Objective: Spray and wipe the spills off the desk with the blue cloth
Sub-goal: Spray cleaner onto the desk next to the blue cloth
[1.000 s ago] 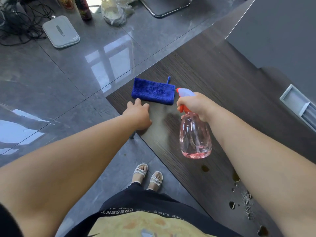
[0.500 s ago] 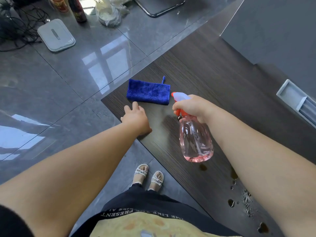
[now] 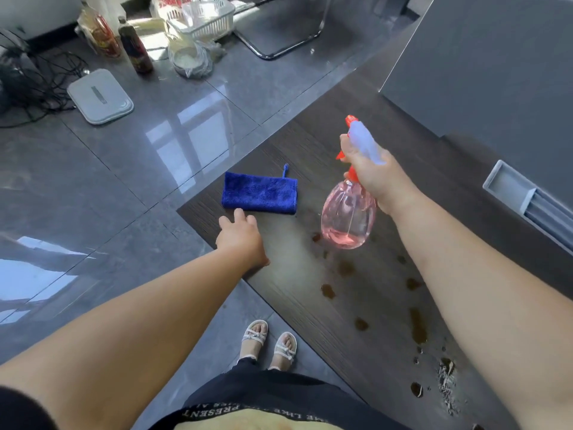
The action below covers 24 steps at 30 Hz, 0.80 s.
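Note:
A folded blue cloth [image 3: 259, 193] lies near the corner of the dark wooden desk [image 3: 412, 144]. My left hand [image 3: 240, 235] rests flat on the desk just in front of the cloth, its fingertips at the cloth's near edge. My right hand [image 3: 376, 178] grips the neck and trigger of a pink transparent spray bottle [image 3: 348, 214] with an orange-and-white head, held in the air to the right of the cloth. Brown spills [image 3: 418, 325] and grey crumbs [image 3: 446, 383] dot the desk below the bottle, toward me.
A grey cable tray [image 3: 508, 189] is set into the desk at the right, beside a grey panel [image 3: 496, 63]. On the floor beyond the desk are a white flat device [image 3: 100, 96], cables, bottles [image 3: 136, 48], a bag and a basket.
My right hand has lifted the spray bottle higher and tilted its nozzle up and away. More spills show on the desk in front of me. My left hand has stayed by the cloth.

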Each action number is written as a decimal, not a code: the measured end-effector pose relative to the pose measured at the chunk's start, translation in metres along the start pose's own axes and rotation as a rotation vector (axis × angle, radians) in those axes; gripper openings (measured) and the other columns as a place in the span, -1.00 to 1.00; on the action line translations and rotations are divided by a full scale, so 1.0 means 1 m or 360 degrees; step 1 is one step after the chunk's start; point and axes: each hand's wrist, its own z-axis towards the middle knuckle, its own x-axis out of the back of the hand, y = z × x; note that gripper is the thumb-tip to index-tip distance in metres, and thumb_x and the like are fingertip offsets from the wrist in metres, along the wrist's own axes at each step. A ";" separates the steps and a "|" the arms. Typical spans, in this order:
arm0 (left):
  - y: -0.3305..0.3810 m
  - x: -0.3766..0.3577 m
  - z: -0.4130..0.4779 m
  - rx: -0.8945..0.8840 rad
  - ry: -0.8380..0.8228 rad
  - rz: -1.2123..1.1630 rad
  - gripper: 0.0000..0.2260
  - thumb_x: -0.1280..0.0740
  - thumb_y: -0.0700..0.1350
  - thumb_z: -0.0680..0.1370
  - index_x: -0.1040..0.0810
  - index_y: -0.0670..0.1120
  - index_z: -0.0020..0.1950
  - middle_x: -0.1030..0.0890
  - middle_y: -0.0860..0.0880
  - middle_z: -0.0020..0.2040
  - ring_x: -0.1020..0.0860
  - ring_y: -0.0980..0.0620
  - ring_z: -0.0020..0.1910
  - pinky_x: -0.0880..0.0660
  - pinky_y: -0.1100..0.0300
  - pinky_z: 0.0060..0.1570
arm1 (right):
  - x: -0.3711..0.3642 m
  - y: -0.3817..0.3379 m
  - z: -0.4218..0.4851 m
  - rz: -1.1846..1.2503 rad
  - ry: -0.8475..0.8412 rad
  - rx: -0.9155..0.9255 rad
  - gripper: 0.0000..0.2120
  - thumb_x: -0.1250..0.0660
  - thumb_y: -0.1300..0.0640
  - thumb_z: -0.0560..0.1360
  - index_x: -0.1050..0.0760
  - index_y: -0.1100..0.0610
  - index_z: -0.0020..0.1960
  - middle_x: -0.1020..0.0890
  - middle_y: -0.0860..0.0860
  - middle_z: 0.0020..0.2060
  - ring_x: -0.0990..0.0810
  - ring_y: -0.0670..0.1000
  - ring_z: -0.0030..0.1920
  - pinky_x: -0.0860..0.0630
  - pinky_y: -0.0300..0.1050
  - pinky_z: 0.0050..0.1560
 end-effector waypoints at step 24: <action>-0.003 -0.001 0.008 0.0039 0.0070 0.0065 -0.15 -0.52 0.21 0.27 -0.21 -0.07 0.41 -0.19 -0.10 0.35 -0.23 -0.15 0.30 -0.49 0.06 0.03 | -0.055 0.055 0.077 -0.0171 0.0444 -0.0053 -0.13 -0.56 -0.07 0.27 -0.21 0.12 0.44 -0.37 0.10 0.32 -0.40 0.08 0.31 -0.40 -0.02 0.24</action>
